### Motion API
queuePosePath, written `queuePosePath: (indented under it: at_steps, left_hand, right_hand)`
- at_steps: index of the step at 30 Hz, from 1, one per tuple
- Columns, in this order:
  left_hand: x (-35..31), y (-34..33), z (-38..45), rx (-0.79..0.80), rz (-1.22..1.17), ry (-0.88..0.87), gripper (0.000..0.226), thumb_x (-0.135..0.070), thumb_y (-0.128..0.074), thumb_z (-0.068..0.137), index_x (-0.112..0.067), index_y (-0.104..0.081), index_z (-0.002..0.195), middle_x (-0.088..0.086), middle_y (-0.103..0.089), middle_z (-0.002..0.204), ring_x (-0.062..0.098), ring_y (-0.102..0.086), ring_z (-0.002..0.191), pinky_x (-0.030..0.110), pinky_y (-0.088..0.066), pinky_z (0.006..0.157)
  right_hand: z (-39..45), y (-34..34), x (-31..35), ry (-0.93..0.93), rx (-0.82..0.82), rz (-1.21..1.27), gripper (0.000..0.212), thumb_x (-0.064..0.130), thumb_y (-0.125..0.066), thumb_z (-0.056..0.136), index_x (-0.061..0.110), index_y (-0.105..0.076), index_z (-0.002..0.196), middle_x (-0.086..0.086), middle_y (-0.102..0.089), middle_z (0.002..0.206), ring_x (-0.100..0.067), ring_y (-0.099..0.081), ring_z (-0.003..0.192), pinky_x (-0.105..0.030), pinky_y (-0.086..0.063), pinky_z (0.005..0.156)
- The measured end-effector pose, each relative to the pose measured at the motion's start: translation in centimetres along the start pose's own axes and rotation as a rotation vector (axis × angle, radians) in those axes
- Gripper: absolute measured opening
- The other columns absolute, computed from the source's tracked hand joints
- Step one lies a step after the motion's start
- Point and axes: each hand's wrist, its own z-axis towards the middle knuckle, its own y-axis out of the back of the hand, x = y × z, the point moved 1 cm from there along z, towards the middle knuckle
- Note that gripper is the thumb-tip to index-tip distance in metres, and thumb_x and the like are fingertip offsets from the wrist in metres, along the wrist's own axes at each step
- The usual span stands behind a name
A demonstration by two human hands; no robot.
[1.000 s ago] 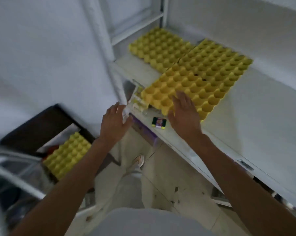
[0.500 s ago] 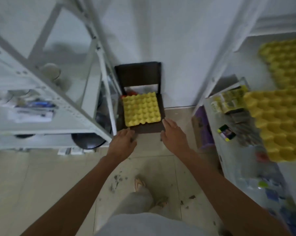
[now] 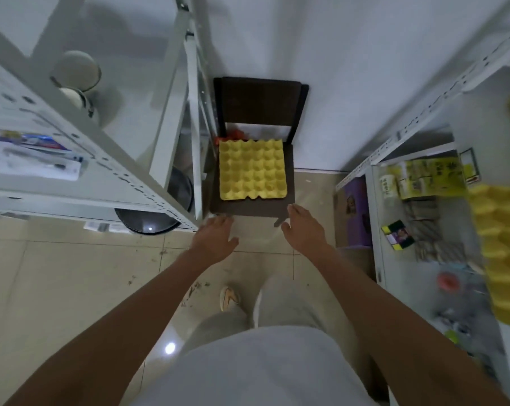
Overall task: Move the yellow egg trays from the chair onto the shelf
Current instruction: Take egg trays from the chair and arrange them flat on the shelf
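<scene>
Your left hand (image 3: 215,240) and right hand (image 3: 302,230) reach toward the dark chair (image 3: 261,112), fingers spread loose, grasping nothing. One yellow egg tray (image 3: 252,169) lies flat on the chair seat, just beyond both hands. Other yellow trays (image 3: 503,250) rest on the shelf (image 3: 423,273) at your right.
</scene>
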Motion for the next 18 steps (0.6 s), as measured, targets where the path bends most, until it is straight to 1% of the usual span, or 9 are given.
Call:
queuePosePath:
  at_steps: [3, 5, 6, 8, 11, 13, 15, 18]
  left_hand:
    - [-0.3, 0.5, 3.7, 0.063, -0.031, 0.03, 0.068, -0.045, -0.051, 0.099, -0.015, -0.034, 0.158, 0.01, -0.028, 0.168, 0.032, -0.032, 0.152, 0.047, -0.034, 0.12]
    - [-0.2, 1.1, 6.6, 0.103, -0.05, 0.051, 0.068, -0.044, -0.049, 0.101, -0.014, -0.032, 0.159, 0.011, -0.028, 0.167, 0.031, -0.032, 0.152, 0.048, -0.032, 0.122]
    - [-0.1, 1.3, 7.9, 0.112, -0.065, 0.064, 0.067, -0.043, -0.048, 0.101, -0.014, -0.032, 0.159, 0.011, -0.029, 0.166, 0.032, -0.033, 0.151, 0.047, -0.032, 0.121]
    - [0.6, 1.4, 11.0, 0.104, -0.136, 0.144, 0.066, -0.041, -0.05, 0.101, -0.014, -0.034, 0.159, 0.01, -0.034, 0.164, 0.032, -0.037, 0.148, 0.045, -0.034, 0.12]
    - [1.9, 0.9, 15.9, 0.092, -0.272, 0.285, 0.063, -0.037, -0.055, 0.101, -0.014, -0.039, 0.157, 0.012, -0.044, 0.158, 0.034, -0.044, 0.144, 0.045, -0.04, 0.115]
    - [3.1, 0.0, 19.7, 0.082, -0.309, 0.353, 0.055, -0.034, -0.057, 0.1, -0.014, -0.048, 0.15, 0.015, -0.054, 0.15, 0.036, -0.052, 0.136, 0.047, -0.045, 0.11]
    - [4.4, -0.8, 23.5, 0.057, -0.354, 0.419, 0.043, -0.034, -0.056, 0.099, -0.015, -0.057, 0.137, 0.016, -0.061, 0.138, 0.039, -0.06, 0.125, 0.049, -0.05, 0.102]
    - [6.5, -1.9, 28.7, 0.027, -0.416, 0.473, 0.033, -0.034, -0.05, 0.096, -0.012, -0.058, 0.119, 0.018, -0.064, 0.124, 0.04, -0.063, 0.113, 0.048, -0.052, 0.094]
  right_hand:
    - [3.1, 0.8, -0.5, -0.019, 0.019, 0.02, 0.057, 0.029, -0.046, 0.103, 0.008, -0.036, 0.155, -0.01, -0.033, 0.162, -0.026, -0.038, 0.146, -0.043, -0.043, 0.107]
    - [6.5, 1.4, -0.8, -0.034, 0.023, 0.042, 0.051, 0.028, -0.047, 0.102, 0.005, -0.043, 0.148, -0.011, -0.042, 0.155, -0.029, -0.045, 0.139, -0.043, -0.046, 0.103]
    - [8.0, 1.6, -0.9, -0.032, 0.035, 0.051, 0.046, 0.027, -0.046, 0.102, 0.005, -0.048, 0.143, -0.011, -0.047, 0.15, -0.03, -0.048, 0.135, -0.043, -0.047, 0.101]
    - [12.0, 1.5, -1.3, -0.049, 0.071, 0.073, 0.039, 0.025, -0.045, 0.101, 0.005, -0.055, 0.133, -0.011, -0.054, 0.139, -0.031, -0.053, 0.127, -0.042, -0.049, 0.096]
    - [18.0, 0.8, -2.3, -0.139, 0.116, 0.173, 0.039, 0.027, -0.047, 0.098, 0.008, -0.061, 0.129, -0.012, -0.061, 0.13, -0.031, -0.058, 0.122, -0.041, -0.049, 0.094]
    - [22.0, -0.2, -3.4, -0.178, 0.129, 0.21, 0.038, 0.03, -0.051, 0.098, 0.011, -0.062, 0.129, -0.011, -0.063, 0.127, -0.031, -0.06, 0.12, -0.04, -0.05, 0.092]
    - [26.1, -1.5, -4.8, -0.209, 0.141, 0.21, 0.038, 0.032, -0.053, 0.098, 0.015, -0.062, 0.13, -0.009, -0.063, 0.126, -0.03, -0.061, 0.119, -0.04, -0.05, 0.091]
    - [31.3, -3.6, -7.0, -0.316, 0.161, 0.24, 0.036, 0.031, -0.052, 0.095, 0.019, -0.065, 0.127, -0.007, -0.067, 0.121, -0.029, -0.065, 0.113, -0.037, -0.053, 0.085]
